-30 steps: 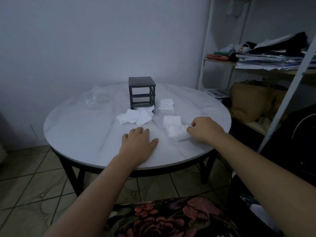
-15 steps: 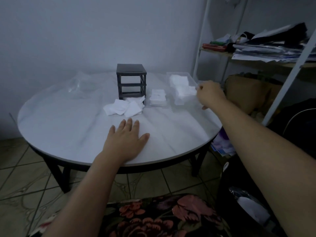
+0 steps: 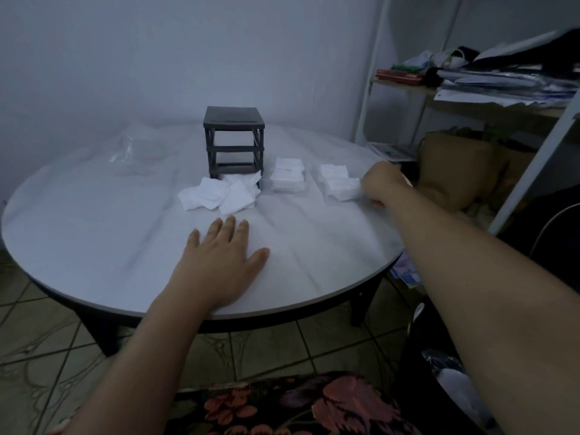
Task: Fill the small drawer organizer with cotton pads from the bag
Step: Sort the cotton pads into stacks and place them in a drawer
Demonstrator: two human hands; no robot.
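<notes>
Round white table [image 3: 94,230], messy shelf [image 3: 470,98] right of the dark organizer [image 3: 233,120]. Over there the right grip [image 3: 381,186] is curled on a clear drawer [image 3: 326,198] of cotton pads [image 3: 340,185]; left grip [image 3: 219,262] lies flat, fingers straight, in front.

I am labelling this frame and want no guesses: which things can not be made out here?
All in the head view:
- right hand: fingertips hidden behind its own knuckles, so its grip on the clear drawer is unsure.
- bag: too dim and blurred to show whether pads remain.
- organizer: bottom slot partly covered by loose pads.
</notes>
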